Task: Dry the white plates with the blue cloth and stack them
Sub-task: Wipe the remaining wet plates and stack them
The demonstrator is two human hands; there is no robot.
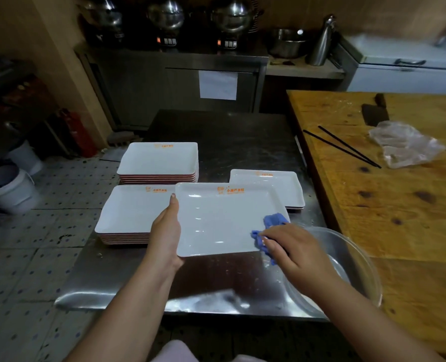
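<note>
A white rectangular plate [222, 220] with an orange logo is held above the steel table [242, 142]. My left hand [165, 231] grips its left edge, thumb on the rim. My right hand [292, 248] holds the blue cloth [274, 220] bunched against the plate's right edge. Behind stand stacks of the same plates: a tall one at the back left [159, 159], one at the near left [134, 210], and a low one at the right [267, 185].
A clear bowl [347, 259] sits at the table's near right corner under my right wrist. The wooden table [399, 205] on the right bears black chopsticks [344, 146], a plastic bag [404, 143] and a cleaver [374, 112]. White buckets [13, 189] stand on the tiled floor at left.
</note>
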